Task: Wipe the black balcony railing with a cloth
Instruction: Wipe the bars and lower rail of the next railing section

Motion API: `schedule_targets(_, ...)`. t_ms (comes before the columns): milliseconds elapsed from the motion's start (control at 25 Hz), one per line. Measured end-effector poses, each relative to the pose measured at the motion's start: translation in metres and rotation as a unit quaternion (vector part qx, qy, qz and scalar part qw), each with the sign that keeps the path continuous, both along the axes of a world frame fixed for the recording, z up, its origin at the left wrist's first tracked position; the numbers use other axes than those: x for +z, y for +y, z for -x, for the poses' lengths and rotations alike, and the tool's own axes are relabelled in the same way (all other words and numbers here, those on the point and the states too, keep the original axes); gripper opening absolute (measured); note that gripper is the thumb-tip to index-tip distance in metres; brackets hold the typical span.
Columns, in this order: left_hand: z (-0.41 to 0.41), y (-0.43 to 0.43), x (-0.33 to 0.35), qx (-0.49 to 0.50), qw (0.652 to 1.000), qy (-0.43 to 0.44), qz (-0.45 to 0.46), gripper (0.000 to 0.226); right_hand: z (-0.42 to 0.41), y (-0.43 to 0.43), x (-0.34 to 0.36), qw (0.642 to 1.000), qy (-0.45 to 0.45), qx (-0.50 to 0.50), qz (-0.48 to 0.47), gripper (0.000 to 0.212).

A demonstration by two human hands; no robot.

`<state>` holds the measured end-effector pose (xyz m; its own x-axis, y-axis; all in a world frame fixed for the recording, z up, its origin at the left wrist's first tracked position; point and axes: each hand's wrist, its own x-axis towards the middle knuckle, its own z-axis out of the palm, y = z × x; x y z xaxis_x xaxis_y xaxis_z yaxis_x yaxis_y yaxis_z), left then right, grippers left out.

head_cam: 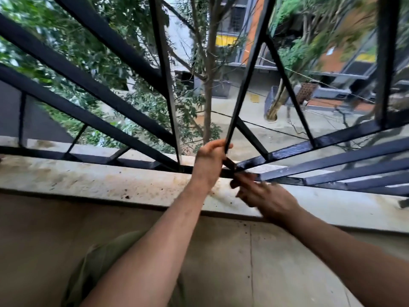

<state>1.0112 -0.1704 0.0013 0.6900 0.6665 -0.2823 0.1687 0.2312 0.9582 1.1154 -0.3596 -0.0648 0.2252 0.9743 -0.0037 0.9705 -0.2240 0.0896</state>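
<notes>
We look down through the black railing (332, 138), whose bars fan from 9 o'clock over 12 to 3 o'clock across the upper half of the view. It stands on a stained stone ledge (88, 178) that runs from 9 to 4 o'clock.

At the centre, the left hand (210, 157) has its fingers clenched round a slanting bar (246, 80), grasping it near the foot, just above the joint where several bars meet the bottom rail. The rails toward 3 o'clock look glossy.

At 4 o'clock from the centre, the right hand (267, 198) reaches over the ledge with its fingertips at that same joint. It is blurred, so we cannot tell whether its fingers are released or grasping anything. A dark patch sits at the fingertips, and we cannot say if it is the cloth.

At 7 o'clock we see olive trousers (97, 264) against the balcony wall. Beyond the bars lie trees, a street and buildings.
</notes>
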Motion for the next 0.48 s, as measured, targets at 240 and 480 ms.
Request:
schedule_targets(240, -0.005, -0.011, -0.014, 0.042, 0.998, 0.044, 0.035, 0.028, 0.059, 0.054, 0.002, 0.861, 0.253, -0.426, -0.115, 0.045)
schedule_targets(480, -0.01, -0.039, -0.021, 0.183, 0.98, 0.061, -0.056, 0.034, 0.027, 0.029, 0.012, 0.924, 0.194, -0.327, -0.044, 0.048)
